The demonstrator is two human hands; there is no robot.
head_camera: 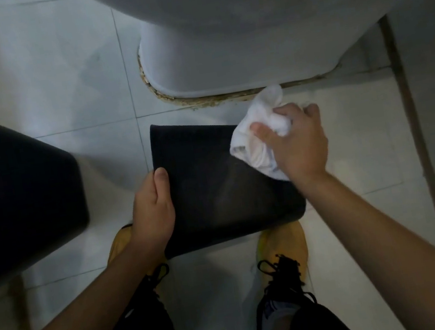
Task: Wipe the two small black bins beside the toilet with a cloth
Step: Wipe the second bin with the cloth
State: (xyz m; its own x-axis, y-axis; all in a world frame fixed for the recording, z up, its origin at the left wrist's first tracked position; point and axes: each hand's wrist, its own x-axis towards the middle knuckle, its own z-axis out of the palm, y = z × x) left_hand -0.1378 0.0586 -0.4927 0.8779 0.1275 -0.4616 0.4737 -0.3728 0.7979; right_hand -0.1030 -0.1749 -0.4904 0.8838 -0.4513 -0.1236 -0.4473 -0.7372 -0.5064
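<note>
Between the two hands, small black plastic bin (213, 182) tipped on its side over the pale tiled floor (58, 89), below the white toilet base (223, 59). Left hand (152, 211) grips its near wall; right hand (296, 141) bunches crumpled white cloth (257, 136) against far wall. First bin mid-wipe, judged. Second black bin (17, 194), left of the grip, apparently still to do.

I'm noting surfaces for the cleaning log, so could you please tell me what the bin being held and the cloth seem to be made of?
The held bin looks like smooth, matte black plastic: rigid flat walls, rounded corners, only a faint sheen. The cloth looks like soft white woven fabric, probably cotton: it bunches into loose folds in the right hand.
</note>
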